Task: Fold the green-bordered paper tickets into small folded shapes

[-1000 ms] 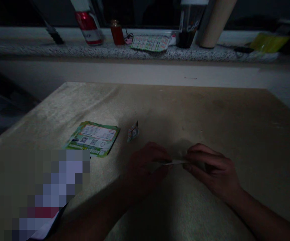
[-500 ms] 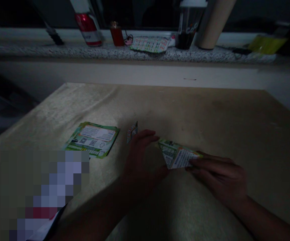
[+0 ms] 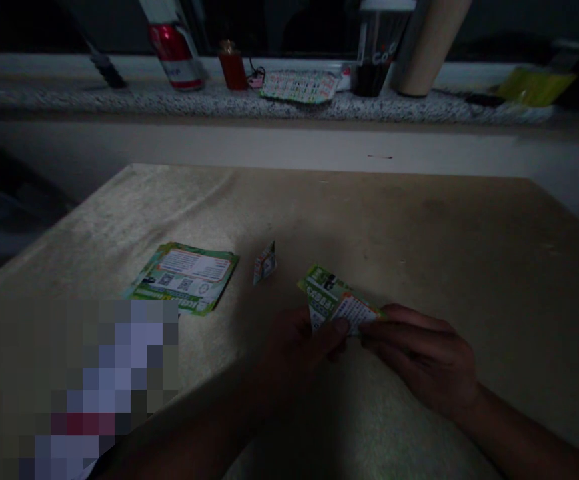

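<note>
A printed green and white paper, folded to a triangle [image 3: 327,293], is held above the table between both hands. My left hand [image 3: 302,343] pinches its lower edge, the thumb lying on the printed face. At the paper's right corner, my right hand [image 3: 422,350] grips with fingers pressed together. Beyond the left hand a small folded paper piece [image 3: 265,264] stands on the table, touched by neither hand. To the left lies a stack of green printed leaflets [image 3: 194,267], spread slightly out of line.
The pale table [image 3: 419,220] ends at a wall below a speckled stone sill [image 3: 144,103]. On the sill stand a red and white bottle [image 3: 182,63], a small red bottle [image 3: 233,69], a clear cup of dark liquid [image 3: 372,67] and a tan cylinder [image 3: 432,50]. A blurred-out patch covers the lower left.
My left hand has moved down and closed on the folded paper's lower edge; before, its fingers were spread near the left corner. The paper and right hand have shifted slightly left.
</note>
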Action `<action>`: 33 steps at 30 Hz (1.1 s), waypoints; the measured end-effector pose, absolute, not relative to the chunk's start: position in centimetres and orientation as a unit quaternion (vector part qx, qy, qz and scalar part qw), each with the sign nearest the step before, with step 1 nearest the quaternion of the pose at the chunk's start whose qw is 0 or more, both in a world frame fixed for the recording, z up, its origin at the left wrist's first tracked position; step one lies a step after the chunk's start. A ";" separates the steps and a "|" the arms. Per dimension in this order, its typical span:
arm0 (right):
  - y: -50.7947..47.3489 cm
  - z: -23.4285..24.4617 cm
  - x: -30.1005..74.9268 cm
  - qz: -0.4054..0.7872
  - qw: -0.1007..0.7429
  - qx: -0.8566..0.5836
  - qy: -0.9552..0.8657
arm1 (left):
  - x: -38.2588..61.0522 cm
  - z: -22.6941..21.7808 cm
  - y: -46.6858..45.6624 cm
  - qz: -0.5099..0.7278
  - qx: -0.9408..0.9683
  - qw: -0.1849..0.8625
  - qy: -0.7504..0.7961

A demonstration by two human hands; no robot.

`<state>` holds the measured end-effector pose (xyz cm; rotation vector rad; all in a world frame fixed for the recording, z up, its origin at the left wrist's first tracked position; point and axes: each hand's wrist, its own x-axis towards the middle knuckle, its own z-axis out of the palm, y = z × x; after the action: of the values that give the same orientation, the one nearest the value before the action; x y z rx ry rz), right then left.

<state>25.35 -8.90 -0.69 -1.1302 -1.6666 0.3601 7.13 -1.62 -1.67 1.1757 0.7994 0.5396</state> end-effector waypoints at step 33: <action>-9.6 -1.8 24.8 0.458 0.488 -0.502 -0.547 | 7.5 -1.1 -1.7 0.241 0.525 0.765 0.284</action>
<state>24.77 -9.59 -1.78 -1.2203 -1.3307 1.1127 7.46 -1.69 -1.07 1.1406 0.6177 0.5232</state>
